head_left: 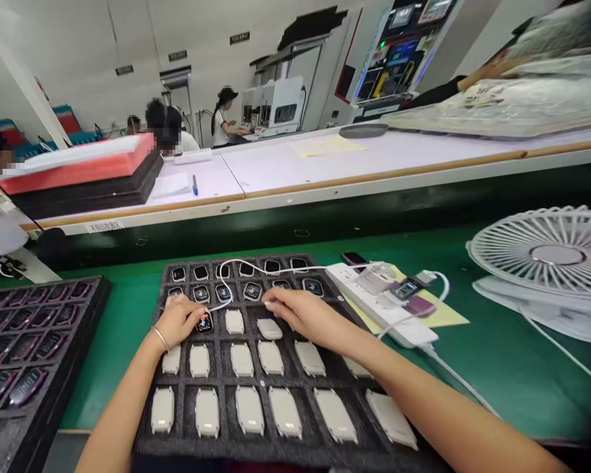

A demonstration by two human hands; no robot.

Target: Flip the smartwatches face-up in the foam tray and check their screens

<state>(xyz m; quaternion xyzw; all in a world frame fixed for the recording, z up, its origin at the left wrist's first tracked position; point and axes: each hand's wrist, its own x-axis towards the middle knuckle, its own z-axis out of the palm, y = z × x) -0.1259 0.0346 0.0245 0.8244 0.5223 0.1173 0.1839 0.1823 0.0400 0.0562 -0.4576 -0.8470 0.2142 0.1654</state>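
Observation:
A dark foam tray [180,448] holds rows of small smartwatch bodies, with dark screens up in the far rows and pale backs up in the near rows. My left hand [178,320] is closed at the left edge of a smartwatch [205,322] with a lit screen. A white charging cable [228,289] ends at its fingertips, by that watch. My right hand [295,311] hovers over the tray's middle with its fingers curled together; whatever they hold is hidden. Just below them, a pale watch body [269,329] lies tilted in its slot.
A white power strip [374,302] with plugged-in chargers lies right of the tray on yellow paper [443,312]. A white fan [546,256] stands at the far right. Another foam tray [86,328] of purple-edged watches is at left. A raised shelf [285,174] runs behind; people sit beyond.

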